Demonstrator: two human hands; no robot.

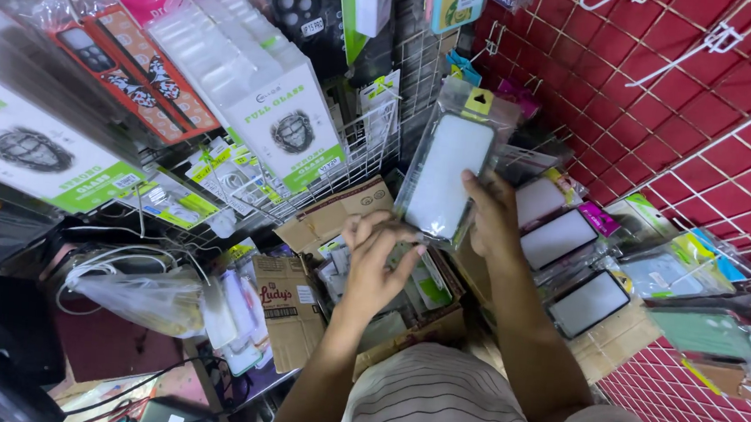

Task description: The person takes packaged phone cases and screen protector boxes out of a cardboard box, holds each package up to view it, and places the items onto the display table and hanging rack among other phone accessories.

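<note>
While the right hand (490,217) comes up from below, its grip is pinching the lower edge of a clear plastic packet with a pale phone case inside (447,174), fingers curled round the right side and the thumb tucked behind. The packet stands nearly upright, tilted a touch to the right, its yellow hang tab at the top, held in the air in front of the wire rack (371,145). And there's the left hand (373,264) just below and left of it, palm down, fingers spread and bent, fingertips close to the packet's bottom corner; whether they actually touch it, I cannot tell. That hand grips nothing I can make out.

Directly beneath the hands sits an open cardboard box (340,213), flaps folded out, stuffed with more flat packets standing on edge, white and green ones showing. A second, smaller brown carton (285,306) leans beside it on the left. To the right, several bagged phone cases (567,242) lie fanned out on a sloping shelf, their pale faces up, with greenish ones further right. Up on the left, rows of boxed screen protectors (285,121) hang from the rack. A clear bag of white cables (136,296) lies low on the left.

Both forearms rise from the bottom edge, the right one steeper and longer, the left bent in at the wrist, over a striped shirt (441,401). Red grid panel (691,110) behind.
</note>
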